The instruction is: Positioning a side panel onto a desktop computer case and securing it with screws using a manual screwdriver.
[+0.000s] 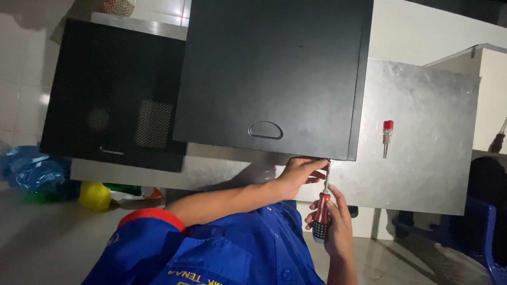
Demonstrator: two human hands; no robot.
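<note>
A black metal computer case (274,74) lies on a steel table (422,158), its near edge facing me. My left hand (300,173) rests its fingers on that near edge at the right corner. Just below it my right hand (334,221) grips a screwdriver (322,214) with a red, white and black handle. The shaft points up and its tip touches the case's lower right corner, beside my left fingertips. A recessed oval pull sits in the case panel above my left hand.
A second black case panel with mesh vents (113,95) lies at the left of the table. A small red-handled screwdriver (387,136) lies on the steel to the right. Blue bags (31,174) and a yellow object (95,195) sit on the floor left; a blue chair (483,232) stands right.
</note>
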